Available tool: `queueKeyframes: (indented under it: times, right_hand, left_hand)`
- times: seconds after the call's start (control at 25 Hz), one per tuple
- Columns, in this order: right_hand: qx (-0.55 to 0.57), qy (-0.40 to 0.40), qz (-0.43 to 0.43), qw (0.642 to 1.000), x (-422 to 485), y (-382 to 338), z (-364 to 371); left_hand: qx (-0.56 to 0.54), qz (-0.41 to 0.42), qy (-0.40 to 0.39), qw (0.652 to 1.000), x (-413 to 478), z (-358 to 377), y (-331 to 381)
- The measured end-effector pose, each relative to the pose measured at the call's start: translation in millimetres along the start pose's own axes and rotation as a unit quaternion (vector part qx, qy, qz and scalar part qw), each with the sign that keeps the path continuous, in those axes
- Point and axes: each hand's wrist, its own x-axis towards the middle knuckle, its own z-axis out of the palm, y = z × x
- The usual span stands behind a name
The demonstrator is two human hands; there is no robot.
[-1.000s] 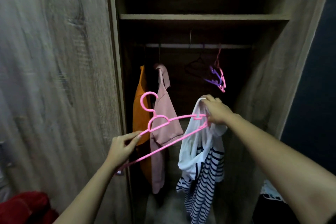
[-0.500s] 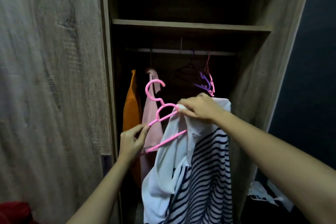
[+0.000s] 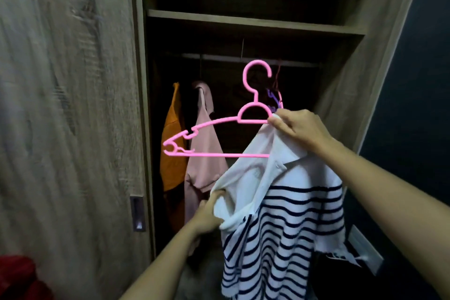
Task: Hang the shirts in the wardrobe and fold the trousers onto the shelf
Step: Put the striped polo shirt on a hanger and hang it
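Observation:
A white shirt with navy stripes (image 3: 287,221) hangs in front of the open wardrobe, its right shoulder over one end of a pink hanger (image 3: 219,124). My right hand (image 3: 299,129) grips the shirt's shoulder together with the hanger near its neck, holding it upright. My left hand (image 3: 207,214) grips the white collar edge lower down. The hanger's left arm is bare. Behind it runs the wardrobe rail (image 3: 243,58).
An orange garment (image 3: 171,148) and a pink shirt (image 3: 204,151) hang on the rail's left side. Purple and pink spare hangers (image 3: 275,97) hang at the right. A wooden shelf (image 3: 253,22) lies above the rail. The sliding door (image 3: 68,117) stands left; red cloth (image 3: 17,277) shows bottom left.
My left hand let go of the hanger's left end and took hold of the shirt's collar. My right hand raised the hanger upright and level, with the shirt further onto it.

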Motion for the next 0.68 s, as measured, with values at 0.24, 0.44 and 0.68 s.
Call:
queueKeyframes:
  times: [0.24,0.44,0.68]
  right_hand:
    - [-0.04,-0.047,-0.028,0.998,-63.6,46.2,5.8]
    - [-0.136,-0.024,-0.068,0.988,-74.7,25.5,35.3]
    - [0.02,-0.043,0.126,0.991,-52.0,8.9,43.3]
  left_hand:
    - [0.068,-0.097,-0.095,0.988,36.6,-78.8,-8.5]
    - [0.293,-0.11,-0.024,0.949,17.6,-89.3,92.0]
    - [0.331,0.053,0.238,0.912,-23.6,-28.8,135.9]
